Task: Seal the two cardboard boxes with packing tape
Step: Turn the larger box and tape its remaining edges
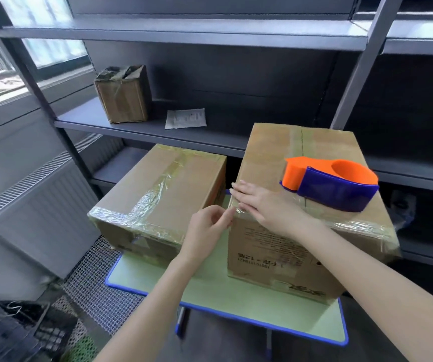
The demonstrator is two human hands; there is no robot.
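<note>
Right hand (265,205) flat at the nine-o'clock edge of tall brown cardboard box (270,155); left hand (207,231) pinches crinkled clear tape (237,210) there.

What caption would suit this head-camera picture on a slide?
The right hand presses tape flat on the taller box while the left hand pinches its end; dispenser rests on top.

Three boxes (163,184) (270,152) (124,97), one tape dispenser (335,188), two hands (205,231) (265,205).

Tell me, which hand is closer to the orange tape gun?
Right. The right hand lies flat on top of the taller box, just left of the tape gun. The left hand is farther, pinching tape at the box's corner.
</note>
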